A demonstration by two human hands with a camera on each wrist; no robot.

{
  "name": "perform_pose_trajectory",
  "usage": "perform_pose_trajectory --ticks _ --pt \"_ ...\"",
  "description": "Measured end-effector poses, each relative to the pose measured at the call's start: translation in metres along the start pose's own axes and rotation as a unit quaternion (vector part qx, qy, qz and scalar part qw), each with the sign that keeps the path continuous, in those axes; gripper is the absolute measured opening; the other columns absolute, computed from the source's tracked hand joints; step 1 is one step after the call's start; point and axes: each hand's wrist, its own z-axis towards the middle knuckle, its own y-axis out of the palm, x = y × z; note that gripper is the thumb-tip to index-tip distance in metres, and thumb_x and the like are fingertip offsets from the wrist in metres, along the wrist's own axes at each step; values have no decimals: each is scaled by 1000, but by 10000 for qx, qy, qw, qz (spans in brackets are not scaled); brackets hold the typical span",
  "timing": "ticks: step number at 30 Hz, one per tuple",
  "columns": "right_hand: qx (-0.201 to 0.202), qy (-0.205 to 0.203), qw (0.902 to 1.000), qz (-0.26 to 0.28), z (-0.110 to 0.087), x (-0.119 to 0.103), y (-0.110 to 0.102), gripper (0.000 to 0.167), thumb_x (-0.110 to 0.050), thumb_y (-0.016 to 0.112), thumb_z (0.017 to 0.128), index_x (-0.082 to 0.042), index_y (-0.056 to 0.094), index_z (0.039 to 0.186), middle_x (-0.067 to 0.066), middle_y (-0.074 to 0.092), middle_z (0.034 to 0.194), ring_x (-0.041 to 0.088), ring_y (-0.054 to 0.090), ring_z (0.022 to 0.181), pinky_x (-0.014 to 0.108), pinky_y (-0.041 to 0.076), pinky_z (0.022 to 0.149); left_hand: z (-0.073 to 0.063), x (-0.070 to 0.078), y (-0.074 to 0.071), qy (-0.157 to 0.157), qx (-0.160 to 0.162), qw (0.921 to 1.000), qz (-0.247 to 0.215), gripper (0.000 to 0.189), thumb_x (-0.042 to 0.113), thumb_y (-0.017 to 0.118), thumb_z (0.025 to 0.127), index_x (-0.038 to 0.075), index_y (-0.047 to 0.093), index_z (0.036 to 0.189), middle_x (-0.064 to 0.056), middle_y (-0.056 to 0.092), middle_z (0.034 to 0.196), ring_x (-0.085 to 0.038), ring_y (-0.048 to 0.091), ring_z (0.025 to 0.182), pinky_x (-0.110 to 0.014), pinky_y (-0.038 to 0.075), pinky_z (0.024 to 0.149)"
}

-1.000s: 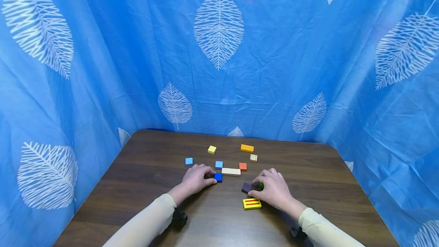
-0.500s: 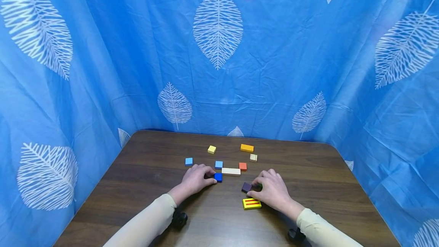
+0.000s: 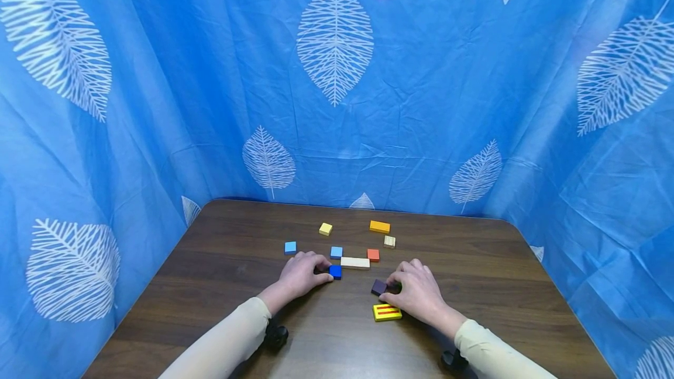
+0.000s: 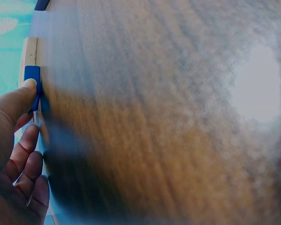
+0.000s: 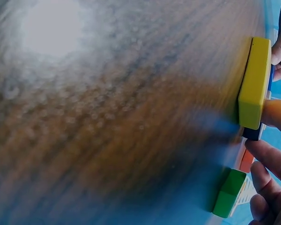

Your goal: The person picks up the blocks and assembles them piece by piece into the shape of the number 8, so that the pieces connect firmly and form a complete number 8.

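Observation:
In the head view my left hand (image 3: 302, 275) pinches a dark blue block (image 3: 335, 272), which lies against the near left corner of a long cream block (image 3: 355, 263). The left wrist view shows the thumb on the dark blue block's (image 4: 33, 72) near face. My right hand (image 3: 418, 292) has thumb and index finger at a dark purple block (image 3: 378, 288) on the table, pinching its right end. Just nearer lies a yellow block with red stripes (image 3: 387, 313). A green block (image 5: 230, 193) stands by the right hand's curled fingers, mostly hidden from the head view.
Farther back on the wooden table (image 3: 237, 227) lie two light blue blocks, one at left (image 3: 290, 248), a red block (image 3: 372, 255), a striped wooden block (image 3: 389, 242), an orange block (image 3: 380, 227) and a pale yellow block (image 3: 325, 229). A blue leaf-print curtain (image 3: 411, 104) surrounds the table.
The right hand has shifted very slightly left, covering more of the green block. The left hand and the blocks look unmoved.

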Motion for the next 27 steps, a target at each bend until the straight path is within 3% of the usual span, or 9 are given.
perform_pose_trajectory --ticks 11,27 --pt "-23 -89 10000 9 9 1 0 28 -43 89 75 -22 81 92 -13 53 84 15 42 82 34 35 72 0 0 -1 -27 -19 10000 -20 29 39 79 90 19 76 110 6 65 96 -18 53 92 -41 45 84" --pt "-98 88 9998 165 25 6 3 28 -40 88 79 -26 82 103 -11 56 88 16 44 90 35 35 76 1 -2 1 -61 -27 10000 -2 30 41 79 90 20 76 110 7 66 97 -18 53 94 -41 45 86"
